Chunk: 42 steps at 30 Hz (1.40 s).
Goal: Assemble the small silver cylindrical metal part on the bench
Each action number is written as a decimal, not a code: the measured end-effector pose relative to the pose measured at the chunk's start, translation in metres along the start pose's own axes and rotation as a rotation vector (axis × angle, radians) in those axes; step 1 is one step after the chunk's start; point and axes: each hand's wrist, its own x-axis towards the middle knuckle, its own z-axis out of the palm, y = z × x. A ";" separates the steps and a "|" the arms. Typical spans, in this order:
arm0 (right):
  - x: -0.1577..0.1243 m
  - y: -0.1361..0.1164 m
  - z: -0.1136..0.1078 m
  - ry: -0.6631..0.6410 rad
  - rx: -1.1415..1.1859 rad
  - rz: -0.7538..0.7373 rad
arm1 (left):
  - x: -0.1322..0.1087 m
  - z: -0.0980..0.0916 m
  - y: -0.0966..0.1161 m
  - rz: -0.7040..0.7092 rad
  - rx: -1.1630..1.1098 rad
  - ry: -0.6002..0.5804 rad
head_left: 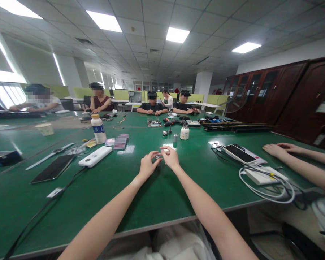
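Over the green table, my left hand is closed, with thumb and fingertips around a small round metallic piece. The piece is too small to name. My right hand is beside it, fingers bent toward the piece; whether they touch it or hold anything I cannot tell. Just beyond my hands a small grey metal cylinder stands upright. Behind it are a short white bottle and a small dark metal part.
At left lie a white power bank on a black cable, a dark tablet and a milk bottle. At right are a phone, a white box with looped cables and a co-worker's hands. Several people sit across the table.
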 end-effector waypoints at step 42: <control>0.001 -0.003 -0.005 0.004 -0.027 0.066 | -0.001 -0.001 0.000 -0.009 -0.035 -0.017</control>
